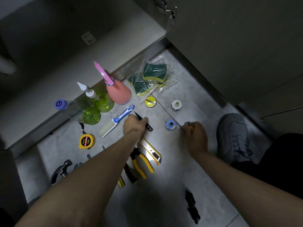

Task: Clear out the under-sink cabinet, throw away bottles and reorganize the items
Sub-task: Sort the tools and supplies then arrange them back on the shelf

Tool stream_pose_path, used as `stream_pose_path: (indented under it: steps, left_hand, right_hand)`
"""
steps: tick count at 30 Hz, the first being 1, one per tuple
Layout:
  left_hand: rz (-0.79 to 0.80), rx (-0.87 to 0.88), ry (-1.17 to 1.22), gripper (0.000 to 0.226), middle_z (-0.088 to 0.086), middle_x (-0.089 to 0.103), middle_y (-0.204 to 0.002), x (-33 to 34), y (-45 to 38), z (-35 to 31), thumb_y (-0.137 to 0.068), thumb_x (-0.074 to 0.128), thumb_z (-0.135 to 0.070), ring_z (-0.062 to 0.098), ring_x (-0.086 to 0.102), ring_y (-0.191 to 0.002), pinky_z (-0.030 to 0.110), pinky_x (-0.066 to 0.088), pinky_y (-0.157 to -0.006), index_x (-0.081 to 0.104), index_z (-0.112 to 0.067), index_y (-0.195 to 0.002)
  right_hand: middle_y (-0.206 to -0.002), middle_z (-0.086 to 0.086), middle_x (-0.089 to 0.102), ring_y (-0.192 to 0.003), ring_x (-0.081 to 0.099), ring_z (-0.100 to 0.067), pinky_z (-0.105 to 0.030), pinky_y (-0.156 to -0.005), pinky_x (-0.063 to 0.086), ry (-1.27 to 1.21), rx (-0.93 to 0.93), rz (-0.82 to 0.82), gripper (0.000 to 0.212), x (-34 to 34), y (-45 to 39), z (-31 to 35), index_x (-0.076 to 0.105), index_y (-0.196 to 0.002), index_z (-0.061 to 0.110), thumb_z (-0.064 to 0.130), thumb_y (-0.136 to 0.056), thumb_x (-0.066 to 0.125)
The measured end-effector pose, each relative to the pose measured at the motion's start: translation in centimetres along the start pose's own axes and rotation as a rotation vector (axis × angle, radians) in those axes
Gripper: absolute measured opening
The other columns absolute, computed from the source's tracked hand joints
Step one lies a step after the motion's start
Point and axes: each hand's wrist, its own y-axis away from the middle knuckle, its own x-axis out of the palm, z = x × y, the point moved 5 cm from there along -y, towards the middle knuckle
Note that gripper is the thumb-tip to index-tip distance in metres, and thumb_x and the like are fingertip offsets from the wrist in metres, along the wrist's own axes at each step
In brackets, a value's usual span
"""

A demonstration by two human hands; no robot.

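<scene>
1. Grey floor tiles point(180, 169) in front of the cabinet point(82, 51) carry the emptied items.
2. A slim black tool point(146, 122), probably a screwdriver, is gripped by the left hand point(133, 126), fingers curled round it.
3. A thin metal tool with an orange handle point(183, 126) is pinched by the right hand point(196, 136).
4. Bottles stand by the cabinet edge: a pink spray bottle point(118, 92) and green bottles point(98, 104).
5. Light, smooth plastic is judged likely; the bodies should be grasped, not the nozzles.

Bare forearms, a grey lace-up sneaker point(233, 136) and dark trousers point(282, 161).
</scene>
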Motion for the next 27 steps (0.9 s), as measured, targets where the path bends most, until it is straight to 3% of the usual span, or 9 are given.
stream_pose_path:
  steps: [3,6,11,14,17,21,27]
  left_hand:
    - [-0.022,-0.018,0.016,0.033,0.005,0.067,-0.079,0.3,-1.1,-0.5,-0.082,0.069,-0.044,0.031,0.067,-0.086,0.030,0.043,-0.067,0.071,-0.012,-0.084]
    - [-0.033,-0.036,0.031,0.028,0.004,0.065,-0.069,0.5,-1.5,-0.7,-0.076,0.068,-0.039,0.031,0.066,-0.078,0.027,0.043,-0.065,0.072,-0.012,-0.073]
    - [-0.020,0.015,0.013,0.030,0.000,0.061,-0.060,0.3,-2.0,-0.9,-0.075,0.067,-0.043,0.017,0.056,-0.060,0.025,0.033,-0.051,0.068,-0.014,-0.065]
    - [-0.030,0.066,0.022,0.036,0.000,0.062,-0.058,0.1,-2.2,-1.1,-0.077,0.069,-0.044,0.015,0.056,-0.059,0.025,0.037,-0.053,0.067,-0.011,-0.064]
    - [-0.017,0.095,0.061,0.035,0.002,0.065,-0.064,0.2,-2.2,-1.8,-0.078,0.074,-0.044,0.024,0.063,-0.070,0.029,0.047,-0.066,0.061,-0.015,-0.061]
    - [0.080,0.140,0.019,0.028,-0.003,0.068,-0.073,1.8,-1.1,-2.7,-0.076,0.077,-0.045,0.020,0.066,-0.075,0.030,0.052,-0.072,0.061,-0.022,-0.072]
    - [0.181,0.215,-0.096,0.025,0.007,0.071,-0.085,4.8,1.5,-3.8,-0.081,0.072,-0.039,0.028,0.069,-0.081,0.037,0.057,-0.078,0.061,-0.017,-0.088]
  right_hand:
    - [-0.091,-0.002,0.065,-0.083,0.060,-0.023,-0.033,-0.069,0.041,-0.089,0.053,0.016,0.013,0.3,2.3,-0.8,0.057,-0.095,0.017,0.027,-0.101,0.054]
    - [-0.080,-0.005,0.066,-0.073,0.062,-0.025,-0.042,-0.068,0.051,-0.220,0.133,0.135,0.013,2.3,3.5,-0.2,0.055,-0.084,0.020,0.025,-0.097,0.056]
    - [-0.073,-0.008,0.065,-0.056,0.061,-0.016,-0.028,-0.050,0.048,-0.366,0.104,0.387,0.012,6.1,3.6,1.9,0.064,-0.083,0.010,0.015,-0.093,0.063]
    - [-0.075,-0.007,0.062,-0.064,0.064,-0.021,-0.017,-0.048,0.045,-0.403,0.100,0.309,0.011,6.6,2.4,2.5,0.063,-0.087,0.013,0.017,-0.097,0.061]
    - [-0.076,-0.007,0.063,-0.071,0.067,-0.030,-0.027,-0.053,0.049,-0.395,0.124,0.215,0.013,6.3,0.6,2.9,0.060,-0.088,0.013,0.021,-0.097,0.060]
    - [-0.076,-0.001,0.064,-0.073,0.068,-0.025,-0.033,-0.063,0.053,-0.332,0.126,0.102,0.015,4.5,-1.0,2.1,0.058,-0.082,0.020,0.024,-0.096,0.060]
    - [-0.076,-0.006,0.067,-0.077,0.065,-0.031,-0.046,-0.073,0.056,-0.289,0.185,0.084,0.023,2.9,0.1,-1.0,0.060,-0.079,0.015,0.030,-0.097,0.059]
